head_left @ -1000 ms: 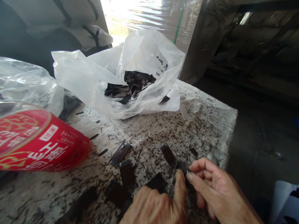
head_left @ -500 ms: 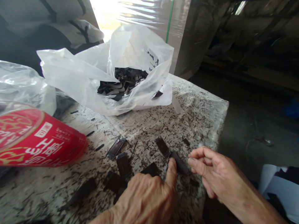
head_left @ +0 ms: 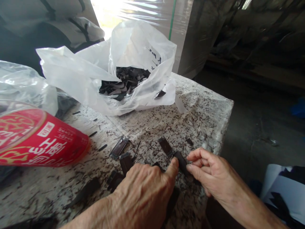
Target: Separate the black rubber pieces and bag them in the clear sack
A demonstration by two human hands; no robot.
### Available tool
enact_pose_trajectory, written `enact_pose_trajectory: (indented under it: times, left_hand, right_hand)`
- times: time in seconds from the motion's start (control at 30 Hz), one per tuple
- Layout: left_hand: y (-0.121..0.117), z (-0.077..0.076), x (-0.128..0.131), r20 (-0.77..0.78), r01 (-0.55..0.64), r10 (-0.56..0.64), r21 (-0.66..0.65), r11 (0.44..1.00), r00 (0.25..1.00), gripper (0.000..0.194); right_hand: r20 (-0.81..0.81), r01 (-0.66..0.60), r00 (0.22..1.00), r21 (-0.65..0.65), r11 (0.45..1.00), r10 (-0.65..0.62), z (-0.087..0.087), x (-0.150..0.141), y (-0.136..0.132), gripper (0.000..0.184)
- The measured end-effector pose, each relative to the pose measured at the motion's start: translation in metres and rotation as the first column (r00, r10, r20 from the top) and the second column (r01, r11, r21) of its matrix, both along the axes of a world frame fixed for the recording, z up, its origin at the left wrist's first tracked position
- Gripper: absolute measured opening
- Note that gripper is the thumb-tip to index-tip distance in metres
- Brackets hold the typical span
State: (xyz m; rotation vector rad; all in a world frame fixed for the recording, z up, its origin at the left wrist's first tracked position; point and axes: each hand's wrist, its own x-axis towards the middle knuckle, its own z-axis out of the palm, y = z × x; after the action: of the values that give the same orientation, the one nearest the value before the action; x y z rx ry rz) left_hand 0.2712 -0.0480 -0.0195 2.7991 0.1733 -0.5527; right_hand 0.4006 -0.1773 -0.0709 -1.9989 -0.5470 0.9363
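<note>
The dark strip (head_left: 181, 163) lies on the table (head_left: 205, 109) near the corner side, just beside a small dark block (head_left: 165, 147). It looks light, thin and bendy, best pinched by its sides. The left hand (head_left: 147, 187) presses it with one finger; I can't see how the rest curl. On the right hand (head_left: 211, 171), thumb and finger nearly meet beside it, holding what, if anything, I can't tell. Beyond, a red package (head_left: 57, 130) bears white Chinese characters (head_left: 45, 148); a white bag's (head_left: 107, 71) black handwriting (head_left: 156, 57) is unreadable.

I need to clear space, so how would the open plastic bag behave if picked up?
The plastic bag would probably flop, since its thin walls sag and crease. The dark scraps inside could spill if tipped, as its mouth gapes wide.
</note>
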Motion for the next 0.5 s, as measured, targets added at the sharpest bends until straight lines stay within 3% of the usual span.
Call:
enact_pose_trajectory:
  times: [0.13, 0.27, 0.4, 0.5]
  left_hand:
    - [0.002, 0.011, 0.001, -0.126, 0.118, -0.105, 0.105, 0.987, 0.986, 0.071]
    - [0.003, 0.011, 0.001, -0.11, 0.113, -0.098, 0.147, 0.983, 0.989, 0.072]
    - [0.002, 0.012, 0.004, -0.118, 0.086, -0.071, 0.124, 0.989, 0.99, 0.07]
    - [0.001, 0.017, 0.006, -0.168, 0.108, -0.091, 0.094, 0.99, 0.982, 0.07]
  right_hand:
    - [0.22, -0.106, 0.969, -0.041, 0.994, 0.112, 0.001, 0.001, 0.0, 0.011]
    - [0.474, -0.203, 0.848, -0.122, 0.972, 0.237, 0.002, 0.001, -0.002, 0.006]
    - [0.72, -0.26, 0.636, -0.14, 0.955, 0.278, 0.001, -0.001, -0.008, 0.011]
    - [0.89, -0.356, 0.38, -0.111, 0.928, 0.252, 0.002, -0.003, -0.015, 0.023]
